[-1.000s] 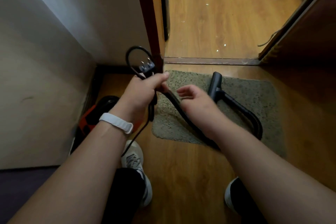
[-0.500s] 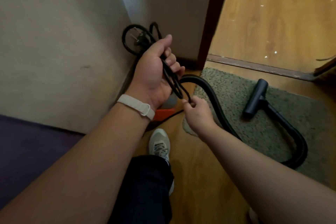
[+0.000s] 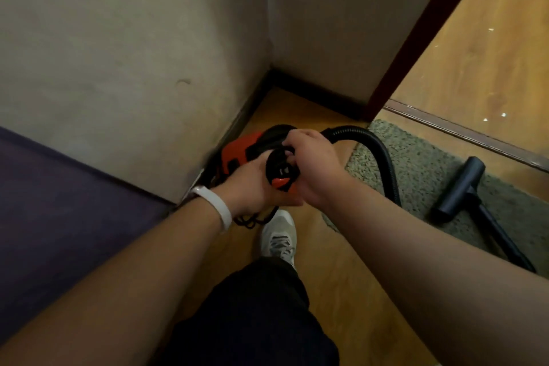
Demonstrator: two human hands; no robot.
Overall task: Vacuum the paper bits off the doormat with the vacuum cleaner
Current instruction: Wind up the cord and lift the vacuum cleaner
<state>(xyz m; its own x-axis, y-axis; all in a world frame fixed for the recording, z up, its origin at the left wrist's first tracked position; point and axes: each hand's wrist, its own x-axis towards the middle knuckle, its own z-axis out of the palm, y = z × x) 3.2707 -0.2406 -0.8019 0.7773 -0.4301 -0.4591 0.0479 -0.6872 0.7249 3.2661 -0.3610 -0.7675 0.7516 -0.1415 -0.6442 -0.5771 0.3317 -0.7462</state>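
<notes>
The orange and black vacuum cleaner (image 3: 237, 149) sits on the floor in the wall corner. My left hand (image 3: 252, 184) grips the bunched black power cord (image 3: 252, 220), whose loops hang below the hand. My right hand (image 3: 315, 166) curls round a round black part with an orange button (image 3: 281, 173) on top of the vacuum. The ribbed black hose (image 3: 383, 157) arcs from the vacuum over the grey-green doormat (image 3: 416, 163). Its dark nozzle (image 3: 459, 187) lies on the mat to the right. No paper bits show clearly on the mat.
Walls (image 3: 133, 53) close in at left and ahead. A dark door frame (image 3: 416, 47) and a metal threshold strip (image 3: 463, 131) border the mat. White paper bits (image 3: 486, 119) dot the wooden floor beyond. My grey shoe (image 3: 279, 238) stands below the hands.
My view swung left and down to the corner. Both hands dropped from chest height onto the vacuum; the left still grips the cord, and the right moved from the cord to the round black part.
</notes>
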